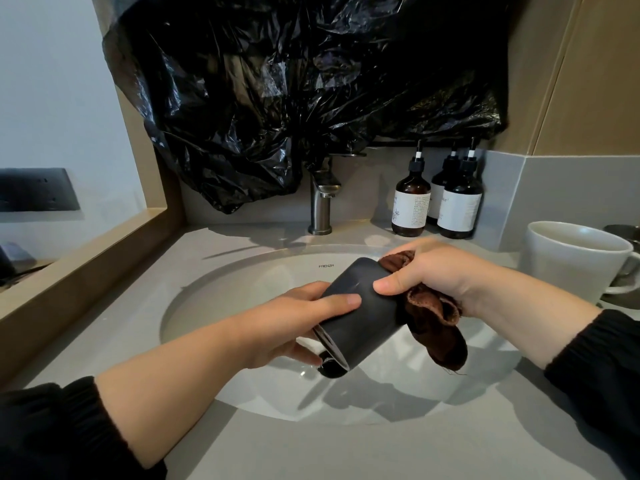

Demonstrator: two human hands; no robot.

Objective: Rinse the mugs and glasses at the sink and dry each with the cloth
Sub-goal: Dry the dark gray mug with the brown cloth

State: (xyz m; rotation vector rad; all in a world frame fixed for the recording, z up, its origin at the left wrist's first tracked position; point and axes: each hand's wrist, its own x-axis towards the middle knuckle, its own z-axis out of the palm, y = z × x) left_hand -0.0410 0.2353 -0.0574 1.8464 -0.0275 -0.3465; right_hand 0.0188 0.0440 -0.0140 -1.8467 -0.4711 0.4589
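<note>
A dark matte mug (pixel 360 317) is tilted over the white sink basin (pixel 214 299), its mouth pointing down and toward me. My left hand (pixel 291 327) grips it near the rim, thumb across its side. My right hand (pixel 440 275) holds a brown cloth (pixel 436 323) bunched against the mug's base end, thumb pressed on the mug wall. Part of the cloth hangs below the hand. A large white mug (pixel 571 261) stands upright on the counter at the right.
A steel faucet (pixel 322 202) rises behind the basin, with no water visible. Three brown pump bottles (pixel 436 206) stand at the back right. A black plastic bag (pixel 294 81) covers the wall above. A wooden ledge (pixel 79 265) borders the left side.
</note>
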